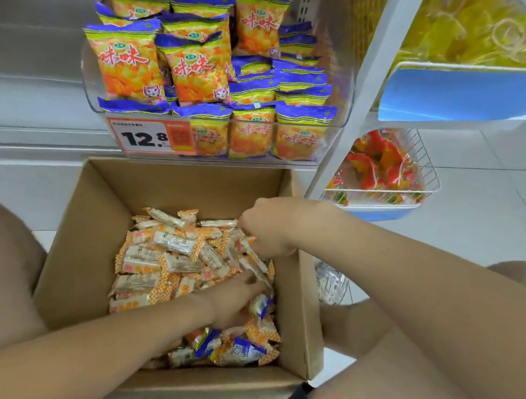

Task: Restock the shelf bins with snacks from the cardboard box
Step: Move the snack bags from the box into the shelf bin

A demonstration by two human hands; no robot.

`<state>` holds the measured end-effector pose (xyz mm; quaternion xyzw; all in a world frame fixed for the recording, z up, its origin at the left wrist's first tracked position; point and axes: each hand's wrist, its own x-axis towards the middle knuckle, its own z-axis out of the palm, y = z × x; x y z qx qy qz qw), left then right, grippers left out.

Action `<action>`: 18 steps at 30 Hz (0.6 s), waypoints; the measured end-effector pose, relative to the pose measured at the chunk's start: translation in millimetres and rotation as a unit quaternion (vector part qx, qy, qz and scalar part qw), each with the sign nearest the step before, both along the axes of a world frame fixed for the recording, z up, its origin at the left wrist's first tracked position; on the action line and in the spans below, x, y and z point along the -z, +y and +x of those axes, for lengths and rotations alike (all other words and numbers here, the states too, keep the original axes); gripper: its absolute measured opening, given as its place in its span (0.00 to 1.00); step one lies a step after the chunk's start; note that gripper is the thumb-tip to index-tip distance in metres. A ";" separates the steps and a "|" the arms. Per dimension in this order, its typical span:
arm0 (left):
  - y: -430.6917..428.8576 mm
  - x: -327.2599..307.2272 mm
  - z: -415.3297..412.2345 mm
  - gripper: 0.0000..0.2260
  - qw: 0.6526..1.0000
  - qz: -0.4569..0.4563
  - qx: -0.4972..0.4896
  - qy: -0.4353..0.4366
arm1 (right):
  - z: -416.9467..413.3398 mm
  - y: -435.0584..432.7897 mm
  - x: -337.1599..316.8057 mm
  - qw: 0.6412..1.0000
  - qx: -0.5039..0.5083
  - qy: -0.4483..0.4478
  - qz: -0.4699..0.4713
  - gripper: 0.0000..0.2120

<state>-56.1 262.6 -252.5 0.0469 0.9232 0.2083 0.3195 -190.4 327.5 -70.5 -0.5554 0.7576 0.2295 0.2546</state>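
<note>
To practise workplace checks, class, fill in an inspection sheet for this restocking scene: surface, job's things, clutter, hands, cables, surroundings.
Surface: pale tiled floor.
Job's things: open cardboard box holding small orange-and-white snack packets; clear shelf bin above it, full of purple-and-orange bags.
Clutter: crumpled clear plastic right of the box.
Hands: left hand lies among the packets, fingers partly buried; right hand curls round packets at the box's far right.
Cables: nothing seen.
Surroundings: white shelf post, blue bin of yellow packs, wire basket of red packs.
</note>
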 end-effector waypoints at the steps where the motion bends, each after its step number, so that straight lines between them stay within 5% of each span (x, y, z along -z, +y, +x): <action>1: -4.6 -5.8 -1.8 0.35 0.999 0.023 -0.034 0.007 | -1.3 0.1 -2.6 1.000 0.002 0.004 -0.001 0.07; 6: -35.4 -70.7 -20.2 0.22 0.966 0.122 -0.229 0.002 | -13.7 2.7 -32.6 0.999 0.018 -0.008 -0.034 0.16; 11: -62.8 -165.6 -24.8 0.14 0.953 0.091 -0.277 0.083 | -21.0 6.1 -61.1 0.992 0.045 -0.094 -0.065 0.35; 15: -80.6 -227.2 -17.8 0.13 0.893 0.239 -0.353 0.142 | -24.1 5.1 -77.3 0.961 0.099 -0.193 -0.173 0.22; 18: -90.1 -259.1 -15.5 0.12 0.855 0.279 -0.390 0.199 | -25.8 2.8 -88.0 0.913 0.177 -0.236 -0.281 0.30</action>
